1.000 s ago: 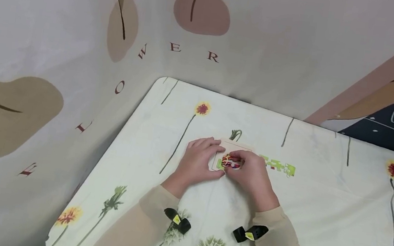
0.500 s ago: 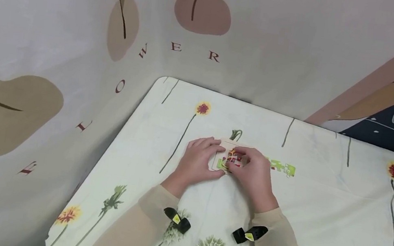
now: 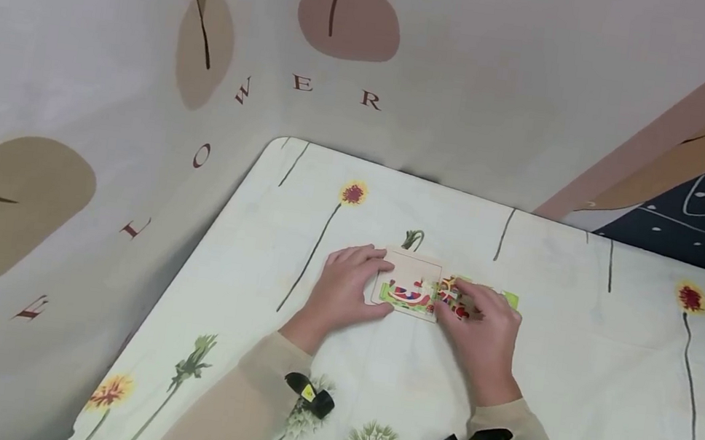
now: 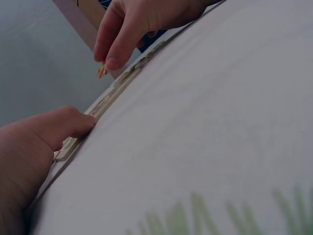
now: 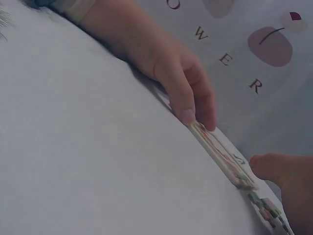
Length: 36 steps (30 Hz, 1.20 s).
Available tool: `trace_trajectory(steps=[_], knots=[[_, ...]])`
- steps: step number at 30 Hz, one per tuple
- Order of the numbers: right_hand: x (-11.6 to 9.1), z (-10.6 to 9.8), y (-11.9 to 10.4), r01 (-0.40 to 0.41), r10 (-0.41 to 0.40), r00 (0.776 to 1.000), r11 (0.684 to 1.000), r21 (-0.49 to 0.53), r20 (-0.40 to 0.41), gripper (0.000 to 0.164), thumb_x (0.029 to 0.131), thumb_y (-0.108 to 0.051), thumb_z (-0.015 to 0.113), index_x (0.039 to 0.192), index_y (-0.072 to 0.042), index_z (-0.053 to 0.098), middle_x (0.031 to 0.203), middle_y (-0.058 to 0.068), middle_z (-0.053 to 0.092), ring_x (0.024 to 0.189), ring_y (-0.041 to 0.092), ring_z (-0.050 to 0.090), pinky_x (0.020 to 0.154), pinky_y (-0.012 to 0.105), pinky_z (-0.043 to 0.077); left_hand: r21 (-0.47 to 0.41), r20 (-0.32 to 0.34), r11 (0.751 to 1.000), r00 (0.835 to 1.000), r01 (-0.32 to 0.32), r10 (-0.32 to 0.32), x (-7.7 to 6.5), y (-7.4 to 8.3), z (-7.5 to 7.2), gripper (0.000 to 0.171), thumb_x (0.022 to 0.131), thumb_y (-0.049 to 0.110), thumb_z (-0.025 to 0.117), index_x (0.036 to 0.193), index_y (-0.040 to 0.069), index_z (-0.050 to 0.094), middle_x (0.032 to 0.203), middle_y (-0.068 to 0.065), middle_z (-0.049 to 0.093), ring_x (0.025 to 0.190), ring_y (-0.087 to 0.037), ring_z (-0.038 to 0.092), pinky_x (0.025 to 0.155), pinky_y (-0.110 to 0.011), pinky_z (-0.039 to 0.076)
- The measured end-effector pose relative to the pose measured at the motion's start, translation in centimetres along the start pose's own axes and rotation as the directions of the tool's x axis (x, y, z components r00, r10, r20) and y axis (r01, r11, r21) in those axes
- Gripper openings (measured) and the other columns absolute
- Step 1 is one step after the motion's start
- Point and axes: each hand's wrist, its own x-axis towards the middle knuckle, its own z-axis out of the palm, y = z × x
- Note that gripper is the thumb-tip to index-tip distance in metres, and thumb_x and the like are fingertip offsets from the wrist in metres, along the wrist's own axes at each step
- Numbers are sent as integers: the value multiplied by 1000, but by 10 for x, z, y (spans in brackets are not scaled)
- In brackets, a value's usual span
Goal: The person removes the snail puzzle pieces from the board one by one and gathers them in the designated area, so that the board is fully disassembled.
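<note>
A thin, pale wooden puzzle board (image 3: 410,262) lies flat on the cloth, with joined colourful pieces (image 3: 409,294) along its near part. My left hand (image 3: 347,285) holds the board at its left side, thumb (image 4: 85,125) on the near edge and fingers reaching the far-left corner. At the board's right edge, my right hand (image 3: 487,328) pinches a small red-and-yellow puzzle piece (image 4: 101,72) between thumb and fingertips. The left wrist view shows this piece raised above the board. Loose puzzle pieces (image 5: 268,210) lie just right of the board, partly hidden under the right hand.
A flower-printed white cloth (image 3: 604,376) covers the table. Green loose pieces (image 3: 510,298) show beyond the right hand. Behind the table's far and left edges hangs a printed curtain (image 3: 472,103) with lettering.
My right hand has moved right, off the board to its right edge, with a red-and-yellow piece. More of the joined pieces shows. My left hand keeps its hold, and the view has shifted slightly.
</note>
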Motion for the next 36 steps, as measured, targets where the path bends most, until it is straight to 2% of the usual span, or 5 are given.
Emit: trace_trajectory(steps=[2,8,19,28,36], knots=[[-2,-5,3,-7,7,1000,1000,2,-21,48,70,-8,101,114,-3,82,110,15,79,101,36,72,82,48,42,-7,5,1000,1000,2,-2,0,0,0,65,82,50,89,137,20,71,154,-1,58,147,-24,46,117,-53,34],[-11,-21,11,-94,94,995,996,-3,-46,51,67,-2,101,114,-2,82,112,16,79,101,36,70,88,50,36,5,10,1000,1000,19,-19,-1,0,1,64,83,49,88,137,20,70,154,0,57,147,-24,45,117,-53,34],[-29,-46,19,-179,178,984,983,-52,-9,53,70,-1,99,120,-2,81,116,18,77,107,39,67,93,50,42,-17,0,1000,1000,13,-13,-3,0,-1,63,82,46,89,135,18,71,154,-3,58,146,-26,46,117,-54,34],[-36,-49,18,-209,217,975,969,-135,48,51,75,-7,97,122,-3,80,120,20,76,108,42,62,86,59,30,-6,3,1000,1000,0,0,-2,3,1,62,82,45,89,135,18,71,154,-3,57,146,-26,46,117,-54,34],[-33,-47,18,-191,201,978,970,-150,50,46,79,-12,94,122,-2,80,120,21,74,109,44,60,85,60,27,-4,15,999,999,38,-38,0,3,2,85,81,47,89,153,14,56,155,-4,57,147,-26,46,118,-53,33]])
